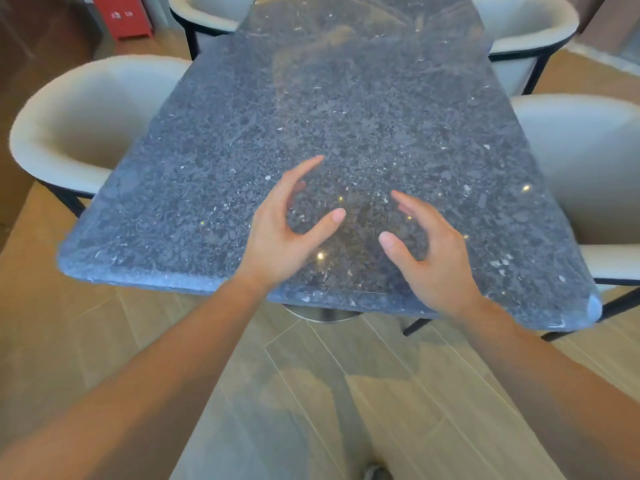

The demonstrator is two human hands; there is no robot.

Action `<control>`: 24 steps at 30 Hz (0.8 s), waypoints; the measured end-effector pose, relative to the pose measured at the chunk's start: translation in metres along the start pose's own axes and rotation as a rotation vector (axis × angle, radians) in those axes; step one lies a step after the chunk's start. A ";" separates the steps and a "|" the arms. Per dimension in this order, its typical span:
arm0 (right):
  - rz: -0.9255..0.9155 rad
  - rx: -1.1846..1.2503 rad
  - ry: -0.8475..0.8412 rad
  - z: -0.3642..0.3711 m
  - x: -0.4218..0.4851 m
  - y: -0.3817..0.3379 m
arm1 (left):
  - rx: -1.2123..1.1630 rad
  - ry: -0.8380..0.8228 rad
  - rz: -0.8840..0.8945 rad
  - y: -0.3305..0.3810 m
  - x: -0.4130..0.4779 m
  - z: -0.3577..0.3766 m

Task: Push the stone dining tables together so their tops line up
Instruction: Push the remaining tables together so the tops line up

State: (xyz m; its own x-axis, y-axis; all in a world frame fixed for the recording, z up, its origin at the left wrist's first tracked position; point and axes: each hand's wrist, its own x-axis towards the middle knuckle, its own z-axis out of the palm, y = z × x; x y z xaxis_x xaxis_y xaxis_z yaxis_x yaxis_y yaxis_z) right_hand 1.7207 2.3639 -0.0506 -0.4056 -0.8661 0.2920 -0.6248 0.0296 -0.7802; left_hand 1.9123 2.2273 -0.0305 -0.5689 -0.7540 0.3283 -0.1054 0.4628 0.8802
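Note:
A dark grey speckled stone table top [214,188] stretches away from me, its rounded near edge across the lower middle of the view. I cannot make out a seam between two tables on the surface. My left hand [284,230] and my right hand [429,247] hover just above the near end of the top, palms facing each other, fingers spread and curved, holding nothing. Whether they touch the stone I cannot tell. A round metal pedestal base [322,313] shows under the near edge.
Cream tub chairs with black legs stand at both sides: one near left [79,123], one near right [588,161], two more at the far left [207,12] and far right [526,26]. A red box [121,15] stands at the back left. Wood-look floor [104,341] lies below me.

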 end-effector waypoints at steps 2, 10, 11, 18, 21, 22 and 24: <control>-0.069 0.106 0.035 0.004 0.011 -0.024 | -0.033 0.022 0.025 0.023 0.002 -0.022; -0.238 0.355 0.036 0.031 0.067 -0.125 | -0.019 0.044 0.036 0.085 0.020 -0.136; -0.256 0.366 0.019 0.037 0.078 -0.138 | -0.019 0.075 0.039 0.088 0.025 -0.154; -0.379 0.422 -0.035 0.138 0.171 -0.248 | 0.014 0.207 0.090 0.073 0.051 -0.311; -0.429 0.371 -0.018 0.196 0.203 -0.294 | -0.002 0.233 0.107 0.053 0.065 -0.388; -0.428 0.365 -0.008 0.210 0.212 -0.305 | 0.002 0.225 0.108 0.048 0.072 -0.410; -0.418 0.360 0.016 0.233 0.229 -0.328 | 0.033 0.190 0.141 0.040 0.086 -0.447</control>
State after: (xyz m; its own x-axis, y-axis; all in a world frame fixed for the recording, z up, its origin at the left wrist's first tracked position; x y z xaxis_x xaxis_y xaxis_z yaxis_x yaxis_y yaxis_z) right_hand 1.9878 2.0395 0.1436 -0.1840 -0.7598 0.6235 -0.4681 -0.4901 -0.7353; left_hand 2.2238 1.9722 0.1866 -0.4167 -0.7535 0.5085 -0.0644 0.5825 0.8103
